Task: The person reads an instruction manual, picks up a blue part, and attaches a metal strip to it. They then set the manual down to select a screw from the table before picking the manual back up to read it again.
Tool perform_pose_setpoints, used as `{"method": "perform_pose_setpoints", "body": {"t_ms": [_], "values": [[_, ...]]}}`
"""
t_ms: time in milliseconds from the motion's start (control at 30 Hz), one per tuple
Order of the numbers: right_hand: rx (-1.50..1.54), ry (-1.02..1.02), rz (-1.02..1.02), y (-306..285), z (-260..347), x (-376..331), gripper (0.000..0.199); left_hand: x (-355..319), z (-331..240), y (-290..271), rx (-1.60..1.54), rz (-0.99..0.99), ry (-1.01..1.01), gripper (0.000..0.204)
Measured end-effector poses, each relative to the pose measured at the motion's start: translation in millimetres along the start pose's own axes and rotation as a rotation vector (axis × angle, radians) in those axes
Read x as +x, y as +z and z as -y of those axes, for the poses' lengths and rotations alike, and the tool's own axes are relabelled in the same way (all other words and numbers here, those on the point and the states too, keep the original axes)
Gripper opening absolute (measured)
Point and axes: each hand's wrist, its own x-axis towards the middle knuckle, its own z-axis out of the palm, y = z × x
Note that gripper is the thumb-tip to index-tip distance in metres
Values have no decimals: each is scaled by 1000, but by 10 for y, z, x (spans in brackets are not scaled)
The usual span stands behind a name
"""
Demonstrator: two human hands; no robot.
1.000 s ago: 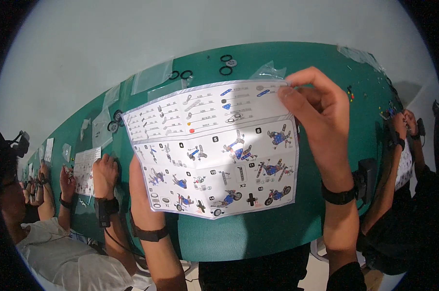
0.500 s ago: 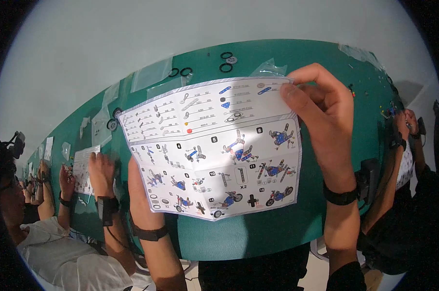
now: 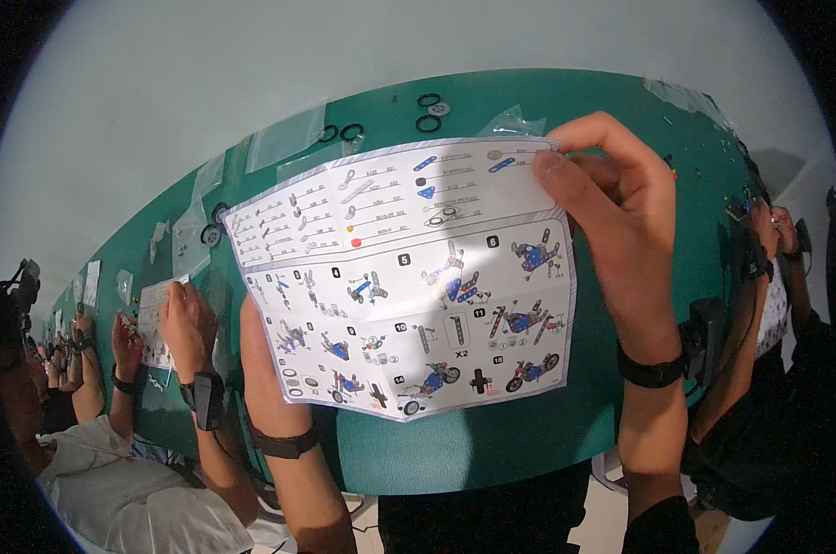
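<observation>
Right grip (image 3: 621,196) is pinching one corner of a creased white printed paper sheet (image 3: 404,277) over the green desk (image 3: 408,457); left grip (image 3: 261,365) is lying behind it, closure indiscernible.

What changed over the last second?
The instruction sheet rose slightly in the view at its top-right corner, along with the right hand pinching it; the view itself also drifted. The left co-worker's right hand shifted left over their printed sheet. Nothing visibly taken or let go. Unchanged: the right hand's pinch, the grey wheel hub on the green table.
</observation>
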Motion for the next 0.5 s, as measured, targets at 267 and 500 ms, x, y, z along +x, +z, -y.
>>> {"method": "perform_pose_setpoints", "body": {"t_ms": [267, 500], "values": [[26, -10, -7, 11, -15, -3, 14, -130, 69, 102, 114, 112, 213, 40], [16, -25, 3, 1, -24, -3, 14, -156, 105, 35, 314, 164, 334, 40]]}}
